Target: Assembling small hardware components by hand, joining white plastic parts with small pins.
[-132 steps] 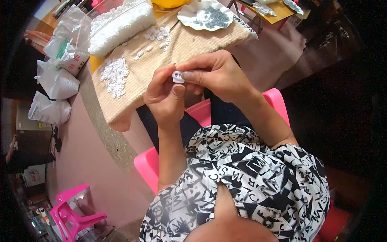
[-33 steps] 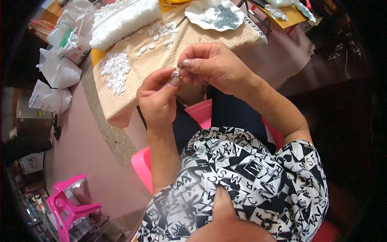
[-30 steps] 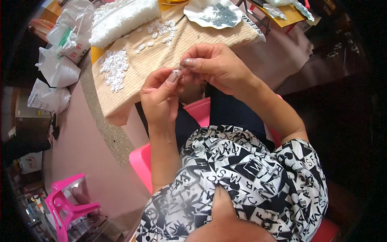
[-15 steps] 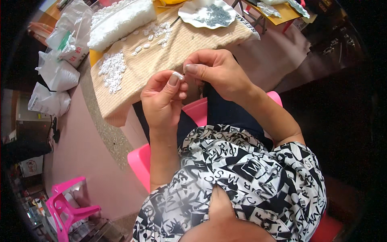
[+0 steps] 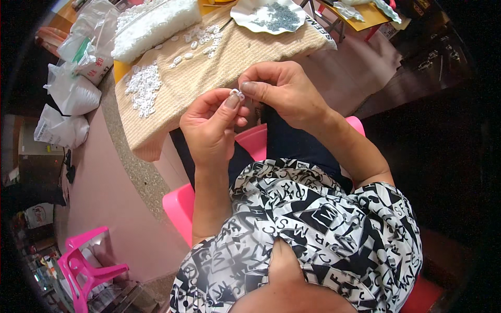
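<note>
Where the ribbed beige cloth (image 5: pixel 180 88) ends, the left hand (image 5: pixel 210 120) pinches a small white plastic piece (image 5: pixel 238 94) beside the right hand (image 5: pixel 286 94), whose fingertips meet.

Cloth (image 5: pixel 175 96) brightly lit; far right of it, deep shadow with grain; fisheye distortion, corners black

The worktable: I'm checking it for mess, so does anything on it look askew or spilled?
The beige cloth looks slightly askew: creased, with yellow tabletop showing at its left. Loose white pieces lie on it; whether spilled or set out, I cannot tell.
</note>
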